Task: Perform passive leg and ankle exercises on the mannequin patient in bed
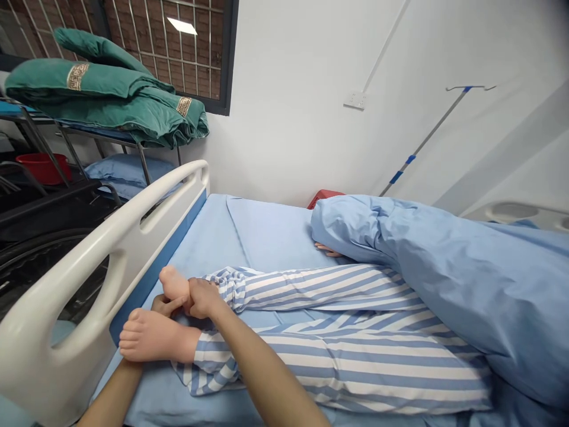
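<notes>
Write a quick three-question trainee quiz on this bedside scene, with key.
1. Which foot does the right hand grip at the ankle, the nearer or the farther?
2. True or false: the blue blanket covers both feet.
3. What colour is the tub beyond the bed rail?

Key:
1. The farther foot
2. False
3. Red
</notes>
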### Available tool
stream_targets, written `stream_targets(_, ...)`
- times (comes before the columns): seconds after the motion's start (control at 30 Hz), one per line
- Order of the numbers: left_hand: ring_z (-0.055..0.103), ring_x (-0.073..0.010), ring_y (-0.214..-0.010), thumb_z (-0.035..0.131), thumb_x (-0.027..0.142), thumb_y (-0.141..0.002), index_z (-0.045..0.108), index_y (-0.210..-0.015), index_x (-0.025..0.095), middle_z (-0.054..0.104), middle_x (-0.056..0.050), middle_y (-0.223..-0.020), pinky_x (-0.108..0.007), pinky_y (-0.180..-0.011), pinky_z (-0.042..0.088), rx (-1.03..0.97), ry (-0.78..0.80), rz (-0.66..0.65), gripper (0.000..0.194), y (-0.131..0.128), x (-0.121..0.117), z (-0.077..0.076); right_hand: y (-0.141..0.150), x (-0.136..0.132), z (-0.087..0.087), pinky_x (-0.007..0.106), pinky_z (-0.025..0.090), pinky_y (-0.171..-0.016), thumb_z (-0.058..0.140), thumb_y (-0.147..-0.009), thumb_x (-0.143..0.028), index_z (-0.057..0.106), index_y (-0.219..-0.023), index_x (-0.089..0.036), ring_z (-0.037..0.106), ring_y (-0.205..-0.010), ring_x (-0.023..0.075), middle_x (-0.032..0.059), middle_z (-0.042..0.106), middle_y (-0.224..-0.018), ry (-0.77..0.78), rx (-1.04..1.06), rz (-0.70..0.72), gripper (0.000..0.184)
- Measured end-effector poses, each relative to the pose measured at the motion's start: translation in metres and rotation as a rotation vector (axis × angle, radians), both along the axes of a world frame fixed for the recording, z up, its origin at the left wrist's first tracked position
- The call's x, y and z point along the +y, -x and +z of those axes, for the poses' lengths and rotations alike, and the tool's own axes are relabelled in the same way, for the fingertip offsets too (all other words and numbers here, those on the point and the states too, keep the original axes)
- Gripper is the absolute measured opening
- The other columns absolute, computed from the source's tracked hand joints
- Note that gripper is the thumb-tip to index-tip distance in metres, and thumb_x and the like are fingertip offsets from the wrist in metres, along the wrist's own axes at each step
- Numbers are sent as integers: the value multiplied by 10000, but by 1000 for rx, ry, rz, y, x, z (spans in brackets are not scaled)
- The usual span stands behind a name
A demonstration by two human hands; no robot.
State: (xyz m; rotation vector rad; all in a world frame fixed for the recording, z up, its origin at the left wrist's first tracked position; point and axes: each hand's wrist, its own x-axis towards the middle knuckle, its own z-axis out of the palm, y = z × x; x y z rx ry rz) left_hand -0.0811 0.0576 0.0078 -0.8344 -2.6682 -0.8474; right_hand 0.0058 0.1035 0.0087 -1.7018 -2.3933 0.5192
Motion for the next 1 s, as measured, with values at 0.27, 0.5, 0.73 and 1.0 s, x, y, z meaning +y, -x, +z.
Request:
stream_targets(0.27,490,-316,-849,9,118,-829,471,-1010,97,530,-161,-892,-414,-616,352,9,-32,10,497,1,1,-6,0,-4,6,409,384,-888,649,-598,-257,428,-1110,-151,521,-1064,294,123,557,-1137,24,-6,-5,567)
stream_targets(0.5,501,-304,-855,1,117,-833,456,-989,90,523,-157,-896,-403,-611,366,67,19,8,482,-1,-1,-3,0,-3,4,419,403,-865,663,-572,-299,438,-1113,-150,546,-1029,297,133,567,-1127,5,7,-5,604)
stream_targets(0.73,490,-312,-872,18,107,-829,484,-994,90,535,-162,-888,-408,-618,356,5,4,1,495,1,2,-3,1,-2,3,421,414,-858,649,-570,-334,439,-1095,-148,552,-1026,298,140,568,-1124,4,-28,-9,594)
stream_targets(1.0,484,-295,-873,-42,161,-863,475,-962,104,519,-137,-877,-413,-660,355,-68,-21,3,529,0,2,3,1,0,-3,418,402,-873,634,-598,-339,437,-1094,-160,548,-1030,282,126,570,-1118,-13,-16,-22,562)
